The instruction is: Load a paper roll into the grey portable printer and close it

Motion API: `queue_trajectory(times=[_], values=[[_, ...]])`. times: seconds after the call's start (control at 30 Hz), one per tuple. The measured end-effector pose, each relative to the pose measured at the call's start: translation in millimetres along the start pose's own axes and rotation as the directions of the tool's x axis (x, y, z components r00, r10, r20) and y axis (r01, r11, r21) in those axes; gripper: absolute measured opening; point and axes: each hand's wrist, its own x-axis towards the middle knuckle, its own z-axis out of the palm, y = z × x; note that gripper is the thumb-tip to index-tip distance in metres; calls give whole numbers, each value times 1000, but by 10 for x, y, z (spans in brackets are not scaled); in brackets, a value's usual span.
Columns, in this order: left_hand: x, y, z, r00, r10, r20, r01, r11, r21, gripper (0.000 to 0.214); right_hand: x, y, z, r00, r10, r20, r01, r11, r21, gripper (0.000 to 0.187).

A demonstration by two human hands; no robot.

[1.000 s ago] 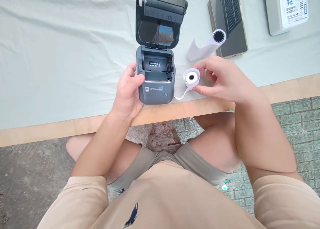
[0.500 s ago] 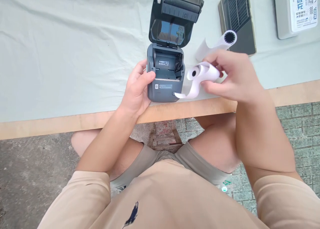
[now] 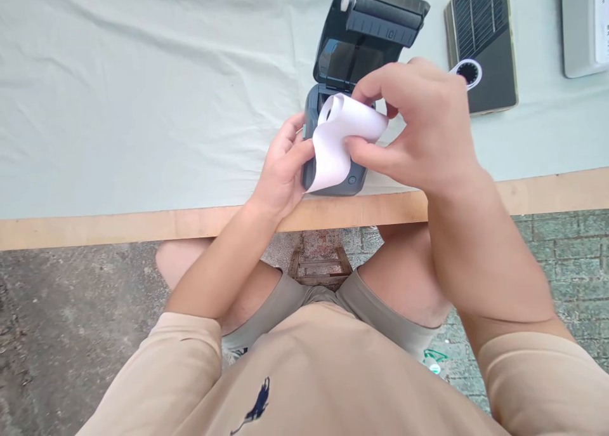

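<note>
A small dark grey printer [image 3: 354,181] stands near the table's front edge with its lid [image 3: 371,36] swung up and back. My left hand [image 3: 280,169] grips the printer's left side. My right hand [image 3: 419,122] pinches a white paper roll [image 3: 349,115] and holds it over the printer's open bay. A loose tail of paper [image 3: 328,163] hangs from the roll over the printer's front. The bay itself is hidden behind the roll and my fingers.
A second paper roll [image 3: 469,73] lies behind my right hand, mostly hidden. A dark phone [image 3: 490,39] rests at the back right, a grey box [image 3: 585,30] at the far right. A pale cloth [image 3: 143,93] covers the table [image 3: 95,230].
My right hand has lifted the paper roll from the table beside the printer and carried it left, over the open bay. The left hand stays on the printer's side.
</note>
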Motion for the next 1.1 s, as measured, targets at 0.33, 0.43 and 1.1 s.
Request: queue_trajectory(times=[0.33,0.43,1.1], values=[[-17,-6,14,998,-51,23,50,998,38,51,-21,-44,-74,996,60,68,-47,982,-181,21],[-27,14,23,999,-40,8,40,999,30,47,-53,-65,-80,997,66,51,-54,976,-210,18],[-6,-1,-21,999,-31,41,32,999,-3,54,-100,68,-114,999,6,40,-4,999,-42,14]])
